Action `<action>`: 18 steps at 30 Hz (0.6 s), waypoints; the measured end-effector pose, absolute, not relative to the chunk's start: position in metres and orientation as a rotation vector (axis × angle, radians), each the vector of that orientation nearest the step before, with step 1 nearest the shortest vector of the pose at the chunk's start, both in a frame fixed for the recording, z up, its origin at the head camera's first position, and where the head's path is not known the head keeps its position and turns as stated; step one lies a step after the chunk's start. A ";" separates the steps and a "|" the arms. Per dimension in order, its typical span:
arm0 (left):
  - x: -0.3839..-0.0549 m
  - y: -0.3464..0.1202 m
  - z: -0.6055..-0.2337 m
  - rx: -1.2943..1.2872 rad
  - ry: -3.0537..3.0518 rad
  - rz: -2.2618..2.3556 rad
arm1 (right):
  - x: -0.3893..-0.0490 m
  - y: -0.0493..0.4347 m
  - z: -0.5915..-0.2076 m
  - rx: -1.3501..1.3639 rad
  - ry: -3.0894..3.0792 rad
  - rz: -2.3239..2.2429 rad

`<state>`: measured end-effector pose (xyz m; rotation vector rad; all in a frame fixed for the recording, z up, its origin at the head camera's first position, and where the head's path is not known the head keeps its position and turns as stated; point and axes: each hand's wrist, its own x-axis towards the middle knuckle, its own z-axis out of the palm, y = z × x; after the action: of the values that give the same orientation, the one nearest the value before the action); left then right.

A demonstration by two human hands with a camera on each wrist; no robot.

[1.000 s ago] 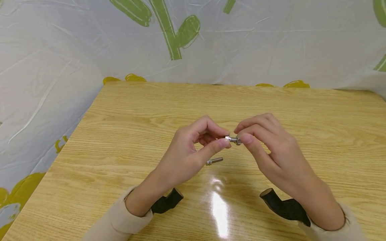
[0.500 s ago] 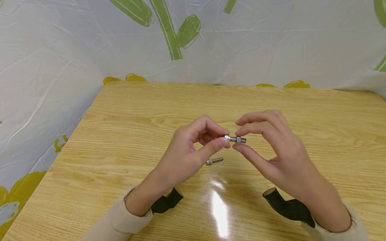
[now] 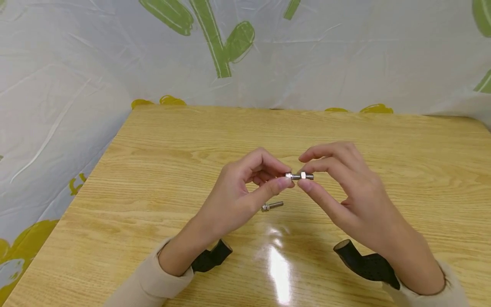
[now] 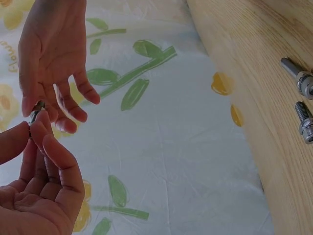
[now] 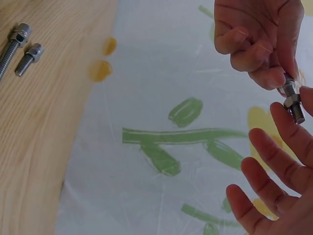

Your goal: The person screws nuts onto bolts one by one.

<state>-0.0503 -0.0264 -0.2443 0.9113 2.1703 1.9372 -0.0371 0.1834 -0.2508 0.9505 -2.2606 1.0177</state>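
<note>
Between thumb and index finger, my left hand (image 3: 238,196) pinches the head end of a silver bolt (image 3: 296,176), which lies nearly level above the table. A hex nut (image 3: 303,175) sits part way along its thread, with the threaded tip sticking out beyond it. My right hand (image 3: 353,196) has its thumb and index fingertip on opposite sides of that nut, the other fingers spread away. The right wrist view shows the nut (image 5: 292,101) on the bolt between those fingertips. In the left wrist view, fingers largely cover the bolt (image 4: 36,111).
Below the hands, another bolt with a nut (image 3: 272,206) lies on the wooden table (image 3: 172,140). Both wrist views show two bolts lying there, a longer one (image 5: 13,44) and a shorter one (image 5: 29,58). A flower-patterned sheet (image 3: 307,55) hangs behind the table.
A second ago my right fingers covered the bolt's tip; they have shifted and opened around the nut, so the threaded tip now shows. My left hand has stayed in place.
</note>
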 end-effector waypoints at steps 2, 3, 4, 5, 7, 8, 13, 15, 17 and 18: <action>-0.050 -0.026 -0.246 0.919 2.169 1.939 | -0.037 0.184 -0.253 0.924 -2.311 1.015; -0.050 -0.026 -0.246 0.922 2.168 1.940 | -0.037 0.185 -0.256 0.911 -2.333 1.017; -0.050 -0.026 -0.247 0.927 2.169 1.939 | -0.039 0.187 -0.262 0.903 -2.345 1.023; -0.050 -0.026 -0.247 0.930 2.170 1.938 | -0.041 0.190 -0.269 0.899 -2.356 1.029; -0.050 -0.027 -0.248 0.935 2.167 1.940 | -0.048 0.199 -0.288 0.903 -2.373 1.045; -0.049 -0.027 -0.247 0.935 2.166 1.942 | -0.052 0.205 -0.299 0.905 -2.376 1.055; -0.047 -0.027 -0.242 0.945 2.185 1.950 | -0.058 0.217 -0.312 0.929 -2.379 1.108; -0.046 -0.027 -0.238 0.940 2.199 1.947 | -0.052 0.209 -0.294 0.936 -2.368 1.101; -0.044 -0.027 -0.233 0.912 2.196 1.952 | -0.045 0.197 -0.274 0.966 -2.316 1.085; -0.044 -0.027 -0.230 0.896 2.192 1.954 | -0.043 0.192 -0.266 0.988 -2.279 1.078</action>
<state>-0.0437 -0.0271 -0.2301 0.8960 2.1921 1.9542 -0.0432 0.1922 -0.2659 0.9876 -2.2793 1.0780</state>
